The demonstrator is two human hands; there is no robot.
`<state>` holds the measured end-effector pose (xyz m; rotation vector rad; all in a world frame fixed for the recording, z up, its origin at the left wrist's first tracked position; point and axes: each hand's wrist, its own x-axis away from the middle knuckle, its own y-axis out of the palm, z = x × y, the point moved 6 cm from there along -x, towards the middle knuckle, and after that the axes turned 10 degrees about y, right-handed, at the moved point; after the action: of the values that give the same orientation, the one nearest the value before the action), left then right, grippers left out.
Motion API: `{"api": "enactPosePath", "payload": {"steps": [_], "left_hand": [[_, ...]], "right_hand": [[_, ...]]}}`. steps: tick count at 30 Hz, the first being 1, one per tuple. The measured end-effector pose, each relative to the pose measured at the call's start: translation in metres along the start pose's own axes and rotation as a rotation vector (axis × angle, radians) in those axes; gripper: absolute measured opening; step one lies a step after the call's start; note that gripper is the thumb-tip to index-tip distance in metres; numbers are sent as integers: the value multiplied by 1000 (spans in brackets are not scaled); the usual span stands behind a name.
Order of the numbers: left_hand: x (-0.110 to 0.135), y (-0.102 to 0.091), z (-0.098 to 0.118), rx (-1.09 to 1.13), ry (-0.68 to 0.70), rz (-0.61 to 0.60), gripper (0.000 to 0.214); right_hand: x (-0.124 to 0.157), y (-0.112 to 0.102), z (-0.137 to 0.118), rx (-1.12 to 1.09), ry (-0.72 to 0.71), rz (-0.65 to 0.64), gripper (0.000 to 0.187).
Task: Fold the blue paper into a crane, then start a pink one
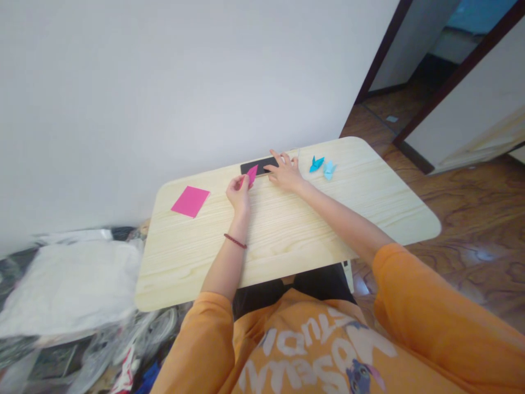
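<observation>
The light wood-grain tabletop [287, 246] carries everything. A black slab [256, 166], possibly a phone, lies near its far edge, with a flat pink paper square [191, 201] to the left. My right hand [286, 173] is open and released, fingers resting on the slab's right end. My left hand [238, 196] pinches a folded magenta paper [252, 174] just over the slab. A blue origami crane [316, 164] and a paler crane [329, 170] stand nearby. Risks: a loose pinch could drop the fold; a careless rightward sweep could topple the cranes.

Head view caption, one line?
Left hand holds folded pink paper; right hand touches a black phone near blue origami cranes.
</observation>
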<state>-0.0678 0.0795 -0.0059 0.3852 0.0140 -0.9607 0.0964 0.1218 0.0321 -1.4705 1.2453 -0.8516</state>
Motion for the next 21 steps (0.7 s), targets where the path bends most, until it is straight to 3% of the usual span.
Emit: {"api": "enactPosePath", "payload": {"steps": [5, 10, 17, 21], "left_hand": [[0, 1, -1, 9, -2, 3, 17], [0, 0, -1, 11, 2, 24, 18], [1, -1, -2, 10, -10, 55, 17], [0, -1, -2, 2, -6, 31, 21]], "right_hand": [[-14, 1, 15, -187, 189, 39, 48], [-30, 6, 36, -411, 406, -24, 55], [-42, 10, 48, -496, 581, -77, 66], [-48, 14, 52, -512, 656, -43, 72]]}}
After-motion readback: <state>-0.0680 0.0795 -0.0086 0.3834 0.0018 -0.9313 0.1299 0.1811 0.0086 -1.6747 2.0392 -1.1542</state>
